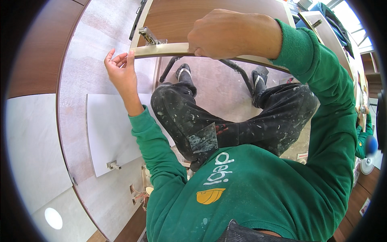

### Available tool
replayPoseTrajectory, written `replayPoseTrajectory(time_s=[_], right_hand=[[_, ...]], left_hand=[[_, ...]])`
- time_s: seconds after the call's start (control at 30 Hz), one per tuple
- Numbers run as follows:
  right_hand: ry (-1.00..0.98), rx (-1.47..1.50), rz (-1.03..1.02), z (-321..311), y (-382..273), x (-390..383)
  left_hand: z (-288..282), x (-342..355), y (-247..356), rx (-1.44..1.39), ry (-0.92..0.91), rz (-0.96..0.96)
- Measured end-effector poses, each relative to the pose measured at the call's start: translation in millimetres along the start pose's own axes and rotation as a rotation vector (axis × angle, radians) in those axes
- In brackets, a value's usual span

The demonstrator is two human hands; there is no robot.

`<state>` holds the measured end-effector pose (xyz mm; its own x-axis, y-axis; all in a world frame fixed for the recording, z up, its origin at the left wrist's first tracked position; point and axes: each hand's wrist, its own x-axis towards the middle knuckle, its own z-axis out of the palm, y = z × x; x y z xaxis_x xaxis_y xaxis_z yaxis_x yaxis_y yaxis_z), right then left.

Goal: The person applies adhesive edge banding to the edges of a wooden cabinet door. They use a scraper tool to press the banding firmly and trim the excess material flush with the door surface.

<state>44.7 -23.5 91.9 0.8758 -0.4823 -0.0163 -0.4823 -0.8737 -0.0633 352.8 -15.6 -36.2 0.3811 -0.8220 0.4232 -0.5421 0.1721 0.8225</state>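
Note:
A brown wood-look panel with a pale border (169,20) lies in front of me, its pale near edge strip (161,49) running across above my knees. A metal cabinet hinge (148,36) stands up from that edge towards the left. My left hand (121,68) is at the strip's left end, a fingertip touching the corner and the other fingers apart. Farther right, my right hand (217,34) is closed and pressed down on the strip. Its palm side is hidden, so anything inside it cannot be made out.
Left of me, a white panel (111,129) with a hinge (113,165) leans on a pale wall surface. Dark support legs (240,72) stand between my shoes under the panel. Wires (141,197) hang at lower left. Another person in a green sleeve (366,125) is at far right.

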Motion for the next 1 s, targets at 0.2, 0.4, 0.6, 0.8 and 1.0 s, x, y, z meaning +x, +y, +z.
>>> replayPoseTrajectory(time_s=[0.2,0.4,0.6,0.8,1.0], right_hand=[[0.051,0.023,-0.024,13.3,8.2,0.5],[0.046,0.071,-0.077,11.1,13.8,-1.8],[-0.039,0.013,0.0,5.9,5.7,5.3],[-0.133,0.024,0.073,0.1,1.0,7.4],[-0.036,0.075,0.042,4.6,6.0,3.9]], left_hand=[[10.1,-5.4,-10.2,-0.295,0.022,-0.082],[9.1,-17.2,-8.1,-0.143,0.239,0.095],[3.7,-37.8,0.2,0.375,0.095,0.63],[7.4,-45.1,-1.7,0.447,-0.008,0.572],[11.5,-48.1,-0.8,0.466,-0.025,0.536]])
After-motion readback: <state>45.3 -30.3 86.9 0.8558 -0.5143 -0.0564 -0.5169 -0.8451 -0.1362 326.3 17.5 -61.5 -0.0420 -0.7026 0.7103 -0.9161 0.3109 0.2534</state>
